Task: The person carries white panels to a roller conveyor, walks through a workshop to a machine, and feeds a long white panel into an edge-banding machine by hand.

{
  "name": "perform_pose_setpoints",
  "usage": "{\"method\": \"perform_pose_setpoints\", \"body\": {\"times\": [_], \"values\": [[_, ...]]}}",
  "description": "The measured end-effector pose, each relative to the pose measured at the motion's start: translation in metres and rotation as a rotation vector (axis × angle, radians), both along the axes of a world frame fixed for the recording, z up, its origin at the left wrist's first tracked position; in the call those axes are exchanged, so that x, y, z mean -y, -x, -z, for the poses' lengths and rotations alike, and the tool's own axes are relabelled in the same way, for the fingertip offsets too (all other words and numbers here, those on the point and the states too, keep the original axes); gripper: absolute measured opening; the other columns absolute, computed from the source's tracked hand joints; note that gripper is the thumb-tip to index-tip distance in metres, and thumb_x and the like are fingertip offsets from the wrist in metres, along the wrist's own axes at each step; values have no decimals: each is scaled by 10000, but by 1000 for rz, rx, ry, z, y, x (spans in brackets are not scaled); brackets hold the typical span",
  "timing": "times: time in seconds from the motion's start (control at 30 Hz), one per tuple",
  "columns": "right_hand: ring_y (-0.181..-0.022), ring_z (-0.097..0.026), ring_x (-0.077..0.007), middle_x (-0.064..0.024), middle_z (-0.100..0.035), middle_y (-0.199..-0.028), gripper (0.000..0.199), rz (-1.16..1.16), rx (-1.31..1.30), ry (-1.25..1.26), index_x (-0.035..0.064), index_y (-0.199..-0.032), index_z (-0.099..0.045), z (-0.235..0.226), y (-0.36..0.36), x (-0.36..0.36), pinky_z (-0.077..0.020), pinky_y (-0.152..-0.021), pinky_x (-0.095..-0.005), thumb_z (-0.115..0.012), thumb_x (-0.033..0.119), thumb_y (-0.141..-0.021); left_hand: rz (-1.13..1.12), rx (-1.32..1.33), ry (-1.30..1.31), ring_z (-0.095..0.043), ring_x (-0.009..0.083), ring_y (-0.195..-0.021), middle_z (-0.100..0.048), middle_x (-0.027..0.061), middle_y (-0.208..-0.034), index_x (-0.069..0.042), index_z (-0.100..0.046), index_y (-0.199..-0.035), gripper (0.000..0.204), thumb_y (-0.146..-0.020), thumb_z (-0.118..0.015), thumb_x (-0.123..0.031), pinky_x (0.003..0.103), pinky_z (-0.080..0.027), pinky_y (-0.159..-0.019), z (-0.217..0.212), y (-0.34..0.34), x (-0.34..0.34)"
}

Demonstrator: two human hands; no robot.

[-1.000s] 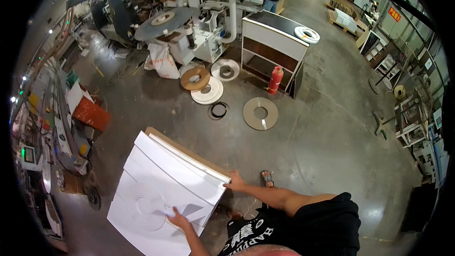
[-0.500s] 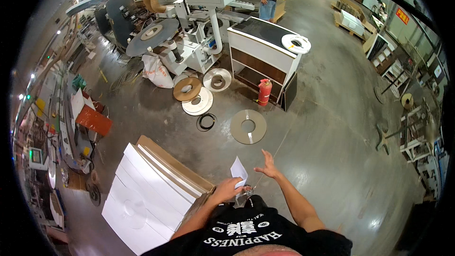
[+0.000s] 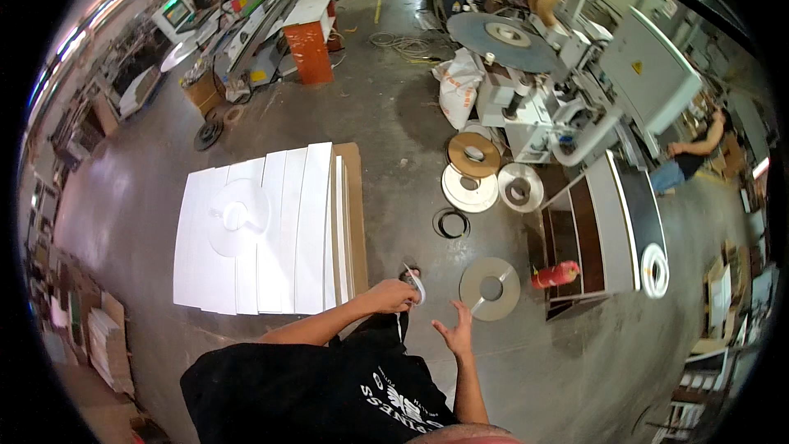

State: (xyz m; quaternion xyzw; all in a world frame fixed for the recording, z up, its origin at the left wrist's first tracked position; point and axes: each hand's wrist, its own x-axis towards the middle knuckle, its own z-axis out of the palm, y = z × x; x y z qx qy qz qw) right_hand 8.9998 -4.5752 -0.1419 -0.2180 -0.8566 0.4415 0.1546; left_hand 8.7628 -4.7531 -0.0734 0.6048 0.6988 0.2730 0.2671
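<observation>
My left hand (image 3: 389, 297) is closed on a white sheet of paper (image 3: 421, 288), which I see nearly edge-on. My right hand (image 3: 457, 330) holds nothing; its fingers are spread and its thumb stands apart. Just beyond that hand, a grey-beige coil of edging band (image 3: 507, 274) lies flat on the floor with pale tape across it. To the left of my left hand is a stack of white panels (image 3: 279, 271) with brown board along its right side. A white ring-shaped coil (image 3: 248, 191) rests on top of the panels.
Several more coils, among them a brown one (image 3: 463, 163), lie beside a machine with a grey round table (image 3: 468, 37). A red fire extinguisher (image 3: 555, 274) stands by a dark-topped cabinet (image 3: 610, 226). An orange-sided stand (image 3: 312, 56) is farther back. Another person (image 3: 699, 148) is at far right.
My view has swung left, so the panel stack now shows whole and the machine sits farther right. My left hand still holds the paper, now turned edge-on; my right hand stays open.
</observation>
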Motion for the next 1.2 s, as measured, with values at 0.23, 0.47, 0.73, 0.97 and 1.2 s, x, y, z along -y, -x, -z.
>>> {"method": "perform_pose_setpoints", "body": {"times": [0.23, 0.47, 0.73, 0.97, 1.2], "values": [[-1349, -466, -448, -241, -428, -1493, 1062, -196, 27, -138, 29, -1519, -421, -43, 204, -88, -421, -1120, -491, -964, 148, -614, -209, -35, -2, -703, 384, -885, -731, 152, -941, -140, -702, -1177, 357, -822, -667, -141, 514, -551, -796, 33, 114, -48], [-1344, -488, -449, -208, -455, -1498, 791, -588, 30, -294, 196, -1336, -635, -107, 404, -164, -433, -1108, -513, -915, 70, -607, -269, -26, 102, -685, 384, -983, -726, 159, -1048, -137, -704, -1224, 373, -857, -638, -160, 516, -529, -885, -23, 256, -122], [-1279, -535, -433, -196, -556, -1415, 312, -447, -15, -227, 99, -1035, -734, -78, 546, -229, -455, -1063, -510, -865, 172, -761, -444, 42, -25, -672, 393, -1057, -719, 170, -1186, -112, -669, -1287, 432, -864, -693, -202, 502, -514, -949, -23, 416, -166], [-1259, -546, -418, -196, -567, -1421, 235, -345, -167, -134, 58, -952, -739, -76, 724, -301, -436, -1081, -492, -866, 151, -777, -712, 260, 31, -701, 347, -984, -730, 140, -1103, -165, -594, -1425, 504, -949, -707, -286, 471, -541, -878, -47, 578, -242], [-1040, -667, -343, -113, -731, -1111, 199, -451, -318, -149, 49, -934, -738, -92, 935, -399, -496, -947, -482, -850, 164, -817, -717, -13, 111, -701, 347, -1021, -731, 122, -1165, -176, -663, -1340, 412, -950, -720, -298, 434, -550, -900, -67, 740, -286]]}}
